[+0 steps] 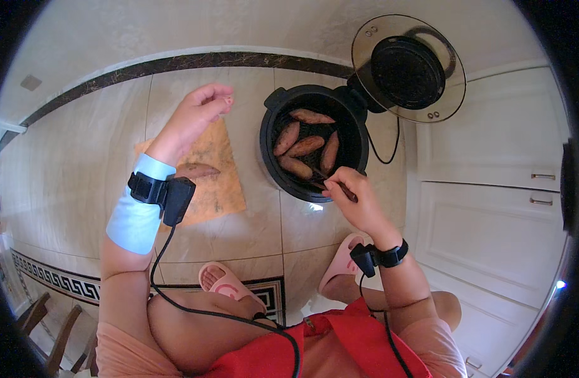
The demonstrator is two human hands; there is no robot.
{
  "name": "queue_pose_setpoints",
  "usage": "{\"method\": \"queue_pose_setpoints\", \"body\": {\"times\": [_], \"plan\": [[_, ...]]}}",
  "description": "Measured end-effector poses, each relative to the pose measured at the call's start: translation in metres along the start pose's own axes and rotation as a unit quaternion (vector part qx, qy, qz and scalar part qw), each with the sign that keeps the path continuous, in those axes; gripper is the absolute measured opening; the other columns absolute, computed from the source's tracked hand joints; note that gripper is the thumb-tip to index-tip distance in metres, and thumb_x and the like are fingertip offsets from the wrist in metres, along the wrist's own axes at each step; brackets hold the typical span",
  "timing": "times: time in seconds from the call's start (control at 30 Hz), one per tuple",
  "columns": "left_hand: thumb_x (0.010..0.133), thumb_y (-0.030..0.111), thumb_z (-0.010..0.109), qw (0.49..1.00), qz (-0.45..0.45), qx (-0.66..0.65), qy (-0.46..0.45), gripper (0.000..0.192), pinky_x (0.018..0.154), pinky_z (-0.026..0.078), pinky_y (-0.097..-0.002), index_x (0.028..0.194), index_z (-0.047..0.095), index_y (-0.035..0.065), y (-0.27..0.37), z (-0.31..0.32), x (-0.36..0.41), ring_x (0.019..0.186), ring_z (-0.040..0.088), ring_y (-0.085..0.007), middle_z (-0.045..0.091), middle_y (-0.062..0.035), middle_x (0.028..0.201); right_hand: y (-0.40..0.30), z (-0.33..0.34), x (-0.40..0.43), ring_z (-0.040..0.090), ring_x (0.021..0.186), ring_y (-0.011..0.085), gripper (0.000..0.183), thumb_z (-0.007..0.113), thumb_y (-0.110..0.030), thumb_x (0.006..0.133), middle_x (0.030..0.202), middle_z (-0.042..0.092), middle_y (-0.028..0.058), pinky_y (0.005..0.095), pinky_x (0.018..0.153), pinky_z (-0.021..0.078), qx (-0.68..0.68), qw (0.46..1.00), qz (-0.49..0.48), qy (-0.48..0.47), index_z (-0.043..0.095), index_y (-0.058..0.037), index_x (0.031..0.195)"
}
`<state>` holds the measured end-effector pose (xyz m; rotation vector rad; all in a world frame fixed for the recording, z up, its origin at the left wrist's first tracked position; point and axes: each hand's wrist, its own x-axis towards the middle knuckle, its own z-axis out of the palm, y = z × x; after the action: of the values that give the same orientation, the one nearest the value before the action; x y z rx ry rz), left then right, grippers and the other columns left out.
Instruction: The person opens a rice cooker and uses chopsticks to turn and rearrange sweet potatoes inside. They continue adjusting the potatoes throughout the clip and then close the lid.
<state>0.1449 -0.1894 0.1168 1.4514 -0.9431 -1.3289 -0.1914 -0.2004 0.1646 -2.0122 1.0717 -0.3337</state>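
Observation:
My right hand (348, 189) grips a pair of dark chopsticks (320, 174) at the near right rim of a black pot (266, 146) standing on the tiled floor. Their tips reach down into the pot beside the sweet potatoes. Several sweet potatoes (306, 146) lie spread over its dark bottom. To the left, my left hand (211, 101) is raised with curled fingers, above the far edge of an orange cloth (225, 189); whether it holds anything cannot be told. One more sweet potato (199, 170) rests on that cloth, partly behind my left wrist.
Behind the pot to the right, a glass lid (454, 97) stands upright, with a round black part (407, 71) seen through it. A black power cord (386, 162) loops on the floor. White cabinets (487, 227) line the right side. My slippered feet (228, 286) are close by.

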Motion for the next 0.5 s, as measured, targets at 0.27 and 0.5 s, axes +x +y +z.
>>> {"method": "queue_pose_setpoints", "body": {"times": [0.27, 0.5], "plan": [[0.091, 0.026, 0.056, 1.0, 0.006, -0.004, -0.006, 0.033, 0.089, 0.042, -0.0283, 0.119, 0.055, 0.0083, 0.001, 0.002, 0.0, 0.102, 0.057, -0.0135, 0.061, -0.0043, 0.11, 0.008, -0.034, 0.008, 0.066, 0.078, 0.0124, 0.007, 0.054, -0.004, 0.089, 0.08, 0.061, 0.0039, 0.0238, 0.066, 0.0503, 0.196, 0.973, 0.114, 0.042, 0.054, -0.0014, 0.095], [0.092, 0.028, 0.056, 1.0, 0.005, 0.0, -0.002, 0.034, 0.088, 0.042, -0.0283, 0.119, 0.055, 0.0085, 0.0, 0.002, 0.0, 0.102, 0.056, -0.0138, 0.061, -0.0048, 0.111, 0.038, -0.013, 0.017, 0.062, 0.071, 0.0111, 0.011, 0.056, -0.003, 0.087, 0.079, 0.062, 0.0066, 0.0244, 0.062, 0.0474, 0.07, 0.997, 0.002, 0.041, 0.057, 0.0003, 0.097]]}}
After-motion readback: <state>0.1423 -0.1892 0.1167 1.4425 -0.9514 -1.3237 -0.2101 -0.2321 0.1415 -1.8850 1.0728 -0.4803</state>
